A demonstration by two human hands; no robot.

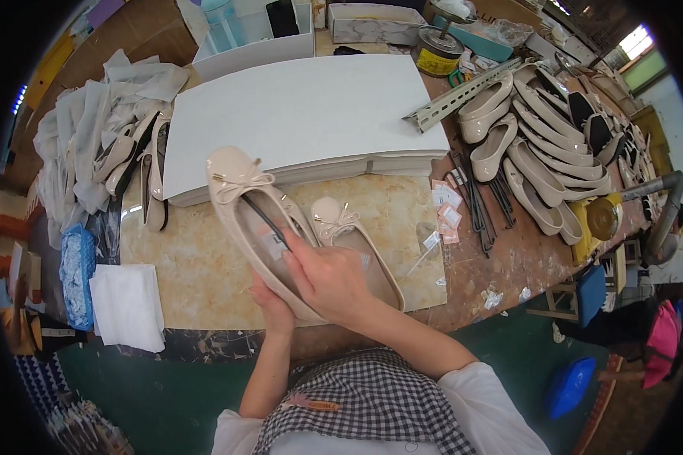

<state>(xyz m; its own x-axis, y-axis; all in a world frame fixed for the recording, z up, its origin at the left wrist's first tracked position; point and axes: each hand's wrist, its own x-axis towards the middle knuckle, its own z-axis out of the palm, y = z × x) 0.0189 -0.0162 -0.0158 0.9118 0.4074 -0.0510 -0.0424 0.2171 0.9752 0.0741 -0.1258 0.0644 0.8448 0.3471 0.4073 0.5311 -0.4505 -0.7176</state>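
A beige ballet flat (231, 178) with a bow and small gold-tipped ends is held tilted up over the table, toe pointing away. My left hand (273, 307) is closed around its side and heel from below, the fingers partly hidden behind the shoe. Above the insole my right hand (330, 277) pinches a thin black shoe stick (262, 216) that reaches toward the toe. Part of the stick is covered by my fingers. A second beige ballet flat (391, 277) lies on the marbled board (190, 258), just behind my right hand.
A stack of white sheets (296, 114) stands beyond the shoes. At right are more black sticks (474, 201), small labels (448, 216), piled flats (554, 152) and a metal angle bar (463, 98). At left lie a folded white cloth (129, 303), a blue packet (77, 273) and several shoes (153, 174).
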